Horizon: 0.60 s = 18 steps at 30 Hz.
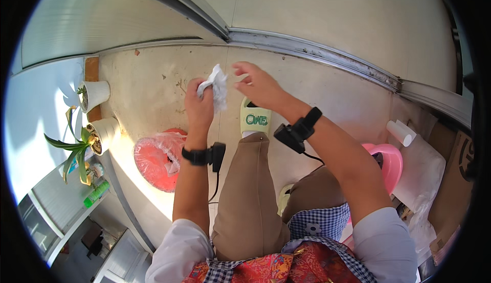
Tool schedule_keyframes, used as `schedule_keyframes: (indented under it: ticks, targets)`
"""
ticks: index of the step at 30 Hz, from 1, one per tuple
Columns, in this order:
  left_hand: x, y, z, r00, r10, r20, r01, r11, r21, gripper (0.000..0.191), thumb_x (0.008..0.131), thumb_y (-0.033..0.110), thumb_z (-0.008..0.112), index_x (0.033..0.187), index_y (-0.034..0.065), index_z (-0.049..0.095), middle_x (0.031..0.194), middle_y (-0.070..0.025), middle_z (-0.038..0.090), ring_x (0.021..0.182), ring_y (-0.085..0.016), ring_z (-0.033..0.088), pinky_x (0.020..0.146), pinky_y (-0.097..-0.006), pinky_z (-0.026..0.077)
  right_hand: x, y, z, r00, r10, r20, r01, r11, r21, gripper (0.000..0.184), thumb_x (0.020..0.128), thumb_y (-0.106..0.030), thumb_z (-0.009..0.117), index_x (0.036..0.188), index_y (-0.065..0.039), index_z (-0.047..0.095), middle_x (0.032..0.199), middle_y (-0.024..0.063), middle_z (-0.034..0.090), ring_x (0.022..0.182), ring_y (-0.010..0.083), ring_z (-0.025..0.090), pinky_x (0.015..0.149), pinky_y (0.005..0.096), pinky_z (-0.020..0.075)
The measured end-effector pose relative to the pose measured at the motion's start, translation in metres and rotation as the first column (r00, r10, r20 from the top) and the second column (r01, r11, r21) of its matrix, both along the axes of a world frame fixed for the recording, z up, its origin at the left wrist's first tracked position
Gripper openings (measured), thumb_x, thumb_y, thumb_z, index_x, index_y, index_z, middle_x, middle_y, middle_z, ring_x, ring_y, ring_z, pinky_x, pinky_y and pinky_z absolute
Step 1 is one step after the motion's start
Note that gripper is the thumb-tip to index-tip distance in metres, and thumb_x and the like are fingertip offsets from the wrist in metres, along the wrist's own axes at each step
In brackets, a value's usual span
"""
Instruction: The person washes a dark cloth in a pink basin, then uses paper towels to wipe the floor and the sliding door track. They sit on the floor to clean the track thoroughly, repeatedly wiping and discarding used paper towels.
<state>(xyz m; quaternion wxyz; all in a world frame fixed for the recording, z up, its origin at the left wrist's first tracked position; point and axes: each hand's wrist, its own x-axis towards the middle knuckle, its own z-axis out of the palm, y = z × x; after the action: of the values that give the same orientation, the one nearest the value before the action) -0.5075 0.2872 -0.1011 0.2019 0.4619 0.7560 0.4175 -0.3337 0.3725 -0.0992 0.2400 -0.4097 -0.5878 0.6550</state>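
My left hand (199, 102) grips a crumpled white tissue or thin wipe (218, 87), which sticks out past the thumb and fingers. To the right of it, my right hand (255, 83) is held apart from the tissue, fingers spread and nothing in them. Both hands are above the pale tiled floor (199, 58). Below my right hand is my foot in a light green slipper (255, 118). Close to my left forearm stands a red bin (161, 179) lined with a clear plastic bag (153, 156).
A metal sliding-door track (314, 56) crosses ahead. At left stand a small white pot (96, 93) and a leafy plant (78, 148) in a cream pot (107, 131). On the right are a pink basin (393, 168), a white roll (401, 133) and a cardboard box (452, 183). Small debris (180, 85) dots the floor.
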Motion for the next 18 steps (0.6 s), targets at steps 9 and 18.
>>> schedule_keyframes:
  ticks: [9,18]
  targets:
    - [0.039,0.178,-0.063,0.185,-0.504,-0.843,0.319,0.843,-0.434,0.006,0.078,0.011,0.062,0.083,0.0098,0.065,0.090,-0.0080,0.061,0.086,-0.026,0.060,0.074,-0.0362,0.050,0.157,0.006,-0.029,0.931,-0.018,0.364,0.073,0.988,-0.138,0.025,0.091,-0.020,0.061,0.106,-0.001,0.065,0.097,0.0127,0.069,0.089,0.0221,0.065,0.081,0.0331,0.0508]
    - [0.039,0.193,-0.104,0.498,-0.513,-0.699,0.076,0.829,-0.554,0.006,0.086,0.009,0.062,0.088,0.0070,0.056,0.093,-0.0115,0.064,0.079,-0.030,0.068,0.067,-0.0445,0.054,0.158,0.016,-0.043,0.937,-0.171,0.304,0.227,0.961,-0.160,0.023,0.090,-0.020,0.061,0.101,0.000,0.066,0.093,0.0117,0.069,0.086,0.0212,0.065,0.079,0.0331,0.0509]
